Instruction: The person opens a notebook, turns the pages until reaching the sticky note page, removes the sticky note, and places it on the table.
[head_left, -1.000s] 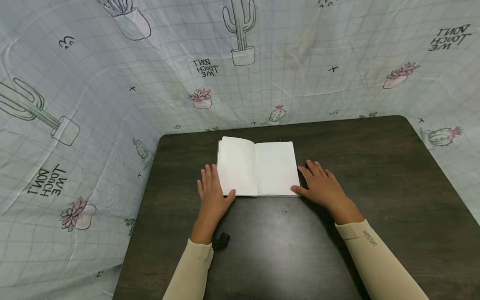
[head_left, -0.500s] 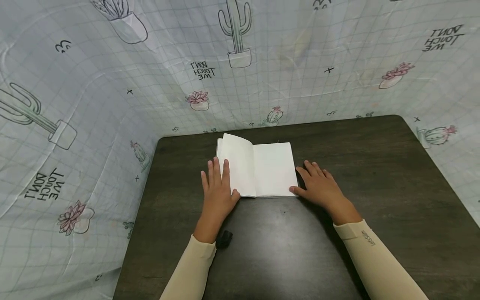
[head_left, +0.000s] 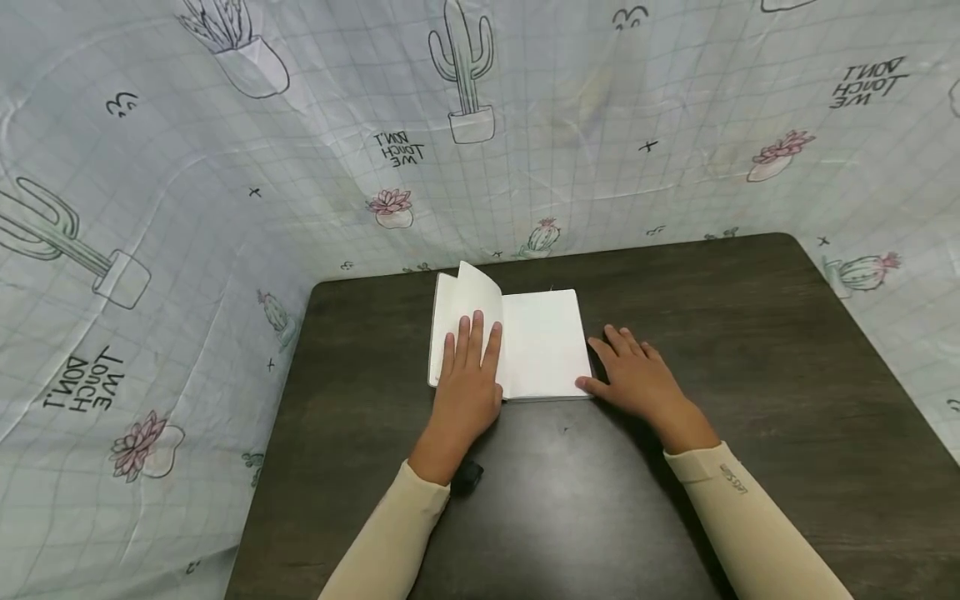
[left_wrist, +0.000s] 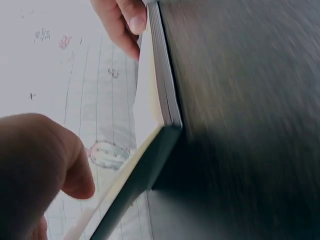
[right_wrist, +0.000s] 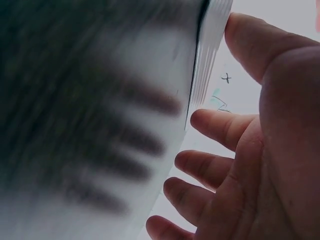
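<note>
A white blank-paged notebook (head_left: 546,346) lies spread on the table. One left-side leaf (head_left: 478,290) stands partly raised, curving up from the pages beneath it. Over that leaf is my left hand (head_left: 468,387), its fingers straight and pointing away from me. At the notebook's right edge, my right hand (head_left: 637,379) has its thumb on the near corner, while its other fingers lie outstretched on or just above the table. In the left wrist view, the notebook's page edges (left_wrist: 159,65) show beside the blurred left hand (left_wrist: 45,165).
The dark wooden table (head_left: 570,517) extends around the notebook on all sides. Behind and to the left hangs a white gridded cloth (head_left: 315,108) printed with cacti and upside-down lettering. A black wrist device (head_left: 467,477) sits at the left wrist.
My left hand has moved right, from beside the notebook's left edge to over its left page. The leaf there has lifted and bent toward the middle. The right hand has stayed in place.
</note>
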